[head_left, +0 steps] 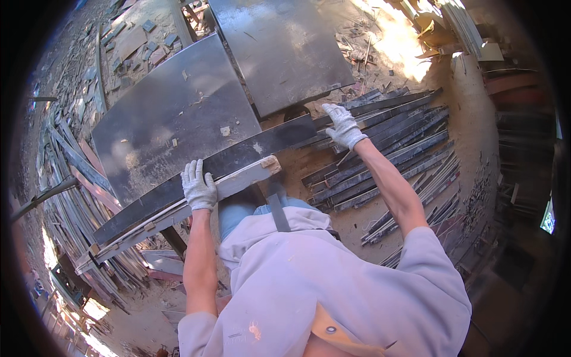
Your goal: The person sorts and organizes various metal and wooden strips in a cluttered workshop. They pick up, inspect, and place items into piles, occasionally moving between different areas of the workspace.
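Note:
A long, flat dark strip (262, 142) lies along the near edge of a work surface, beside a pale wooden rail (247, 172). My left hand (199, 185), in a light grey glove, rests with fingers stretched out over the strip and the rail. My right hand (344, 127), gloved the same way, is past the strip's right end, fingers extended and with nothing visible in them. Beyond the strip lie two large dark slabs, one at the left (178, 113) and one farther right (282, 53), with a narrow gap between them. Small pale chips dot the left slab.
A stack of long dark strips (386, 146) lies on the ground at the right, with thinner strips (416, 199) nearer me. More long offcuts (74, 196) are heaped at the left. Broken pieces (128, 50) litter the ground at the far left.

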The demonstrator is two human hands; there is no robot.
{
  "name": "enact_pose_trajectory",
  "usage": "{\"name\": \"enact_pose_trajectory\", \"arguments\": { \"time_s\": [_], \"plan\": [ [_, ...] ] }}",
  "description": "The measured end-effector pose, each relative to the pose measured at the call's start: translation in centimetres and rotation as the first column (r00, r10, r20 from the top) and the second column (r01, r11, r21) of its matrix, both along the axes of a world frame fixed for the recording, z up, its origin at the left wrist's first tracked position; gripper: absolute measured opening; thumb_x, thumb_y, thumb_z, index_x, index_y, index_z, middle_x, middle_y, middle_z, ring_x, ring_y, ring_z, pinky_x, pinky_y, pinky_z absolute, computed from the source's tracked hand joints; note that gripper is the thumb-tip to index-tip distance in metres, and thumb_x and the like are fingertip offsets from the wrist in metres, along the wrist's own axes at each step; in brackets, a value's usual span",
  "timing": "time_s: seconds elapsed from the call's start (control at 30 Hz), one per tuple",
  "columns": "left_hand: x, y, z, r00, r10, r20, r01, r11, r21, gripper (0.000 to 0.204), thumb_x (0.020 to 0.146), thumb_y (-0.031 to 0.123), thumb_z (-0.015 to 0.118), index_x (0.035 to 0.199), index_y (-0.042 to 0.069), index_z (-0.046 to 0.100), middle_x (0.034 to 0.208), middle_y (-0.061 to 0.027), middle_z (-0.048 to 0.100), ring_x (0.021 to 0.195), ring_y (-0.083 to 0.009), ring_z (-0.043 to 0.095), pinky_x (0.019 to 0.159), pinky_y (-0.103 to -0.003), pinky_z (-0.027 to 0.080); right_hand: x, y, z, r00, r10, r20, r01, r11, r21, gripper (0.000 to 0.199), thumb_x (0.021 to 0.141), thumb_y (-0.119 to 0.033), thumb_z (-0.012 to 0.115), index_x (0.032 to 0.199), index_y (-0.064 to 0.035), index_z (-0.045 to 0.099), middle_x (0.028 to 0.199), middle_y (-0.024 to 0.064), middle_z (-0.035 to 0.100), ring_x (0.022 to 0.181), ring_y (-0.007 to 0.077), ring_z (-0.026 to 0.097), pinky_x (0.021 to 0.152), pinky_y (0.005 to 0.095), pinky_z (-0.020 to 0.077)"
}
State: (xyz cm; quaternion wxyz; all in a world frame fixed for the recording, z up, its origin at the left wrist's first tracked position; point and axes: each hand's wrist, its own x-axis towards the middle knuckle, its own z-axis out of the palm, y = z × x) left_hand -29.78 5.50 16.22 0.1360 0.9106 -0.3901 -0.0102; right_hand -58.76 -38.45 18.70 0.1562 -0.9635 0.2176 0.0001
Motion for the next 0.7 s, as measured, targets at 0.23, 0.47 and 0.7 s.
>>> {"name": "enact_pose_trajectory", "arguments": {
  "time_s": [0.23,0.47,0.7],
  "plan": [
    [0.0,0.0,-0.2,1.000,0.011,0.016,-0.010,0.998,-0.064,0.055,0.093,0.022,0.064,0.146,0.011,0.057,0.150,-0.0152,0.056,0.145,-0.0359,0.045,0.125,-0.054,0.028,2.0,3.3,-0.3,0.969,0.248,-0.015,-0.248,0.960,-0.132,0.096,0.072,-0.028,0.088,0.155,-0.0109,0.044,0.159,0.0142,0.045,0.148,0.0358,0.041,0.123,0.0467,0.0345],
    [-0.2,0.3,-0.6,0.998,-0.006,0.058,0.012,0.994,-0.113,0.052,0.093,0.022,0.063,0.144,0.011,0.058,0.148,-0.0152,0.057,0.143,-0.0356,0.047,0.124,-0.053,0.030,2.2,4.6,-1.9,0.973,0.229,-0.026,-0.230,0.952,-0.203,0.097,0.071,-0.025,0.089,0.156,-0.0101,0.044,0.159,0.0152,0.045,0.148,0.0359,0.041,0.123,0.0466,0.0331],
    [-1.2,1.4,-0.1,0.994,-0.002,0.110,0.020,0.987,-0.160,0.046,0.092,0.021,0.064,0.138,0.011,0.063,0.141,-0.0148,0.061,0.137,-0.0353,0.051,0.119,-0.049,0.037,1.5,7.2,-0.5,0.981,0.189,-0.033,-0.190,0.942,-0.277,0.095,0.070,-0.024,0.090,0.153,-0.0089,0.047,0.155,0.0151,0.049,0.146,0.0354,0.042,0.122,0.0465,0.0340]
  ]
}}
